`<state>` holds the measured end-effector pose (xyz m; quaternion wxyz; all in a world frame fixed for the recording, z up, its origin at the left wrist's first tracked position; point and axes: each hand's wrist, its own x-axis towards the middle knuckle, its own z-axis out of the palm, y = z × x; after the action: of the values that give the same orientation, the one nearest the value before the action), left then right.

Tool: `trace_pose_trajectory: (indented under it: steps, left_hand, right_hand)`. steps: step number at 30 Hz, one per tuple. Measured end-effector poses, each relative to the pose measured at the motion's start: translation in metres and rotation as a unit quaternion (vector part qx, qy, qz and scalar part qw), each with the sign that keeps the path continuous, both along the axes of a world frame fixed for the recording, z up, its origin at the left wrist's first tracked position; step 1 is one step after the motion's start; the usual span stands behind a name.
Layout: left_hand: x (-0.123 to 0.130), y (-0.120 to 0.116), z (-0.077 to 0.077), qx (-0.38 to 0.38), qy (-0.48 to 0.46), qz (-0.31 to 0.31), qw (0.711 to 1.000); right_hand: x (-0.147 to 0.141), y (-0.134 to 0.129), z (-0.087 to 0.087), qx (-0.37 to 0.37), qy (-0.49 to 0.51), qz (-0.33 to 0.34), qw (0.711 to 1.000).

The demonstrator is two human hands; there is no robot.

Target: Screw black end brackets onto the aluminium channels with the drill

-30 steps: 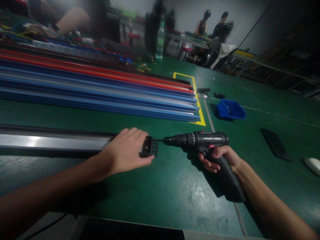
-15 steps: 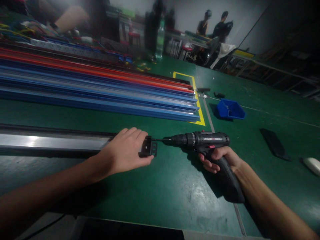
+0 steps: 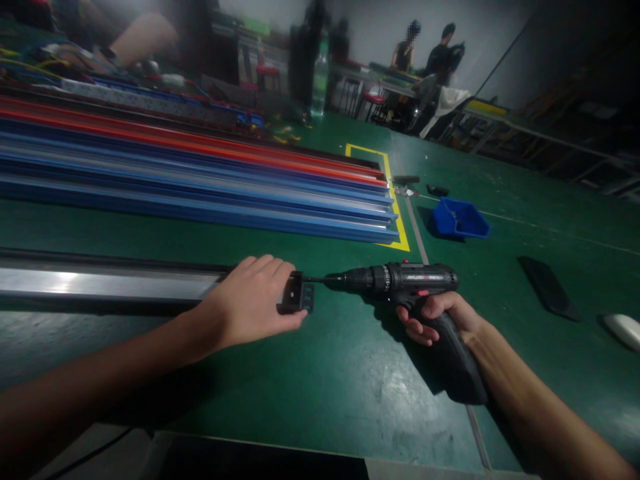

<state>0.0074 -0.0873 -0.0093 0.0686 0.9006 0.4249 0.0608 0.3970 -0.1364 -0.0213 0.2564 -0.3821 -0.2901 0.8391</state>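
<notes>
My left hand (image 3: 255, 297) is wrapped over the right end of a long black-edged metal profile (image 3: 110, 280) that lies on the green table. At that end, a black end bracket (image 3: 295, 293) with small square openings shows beyond my fingers. My right hand (image 3: 440, 317) grips the handle of a black cordless drill (image 3: 420, 279). The drill lies level, and its long thin bit (image 3: 320, 280) points left, with the tip at the bracket. Whether a screw sits at the tip is too small to tell.
Several blue channel profiles (image 3: 300, 217) and red ones (image 3: 250, 143) lie behind, their ends inside yellow tape (image 3: 404, 237). To the right are a blue bin (image 3: 460, 220), a flat black object (image 3: 547, 287) and a white object (image 3: 623, 330). A bottle (image 3: 320, 83) stands at the back; people are beyond.
Almost nothing differs. The drill and my right hand have shifted very slightly left; my left hand stays on the profile's end.
</notes>
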Motion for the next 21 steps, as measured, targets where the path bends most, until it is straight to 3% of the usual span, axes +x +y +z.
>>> trace_pose_trajectory:
  steps: [8,21]
  left_hand:
    - [0.0011,-0.0004,0.0010,-0.013,-0.014,0.000,1.000]
    - [-0.0013,0.0005,-0.0004,-0.007,-0.011,-0.007,1.000]
  right_hand:
    - [-0.0031,0.0010,0.0035,0.000,-0.040,0.000,0.999]
    - [-0.0009,0.0036,0.0004,0.002,-0.019,0.012,1.000]
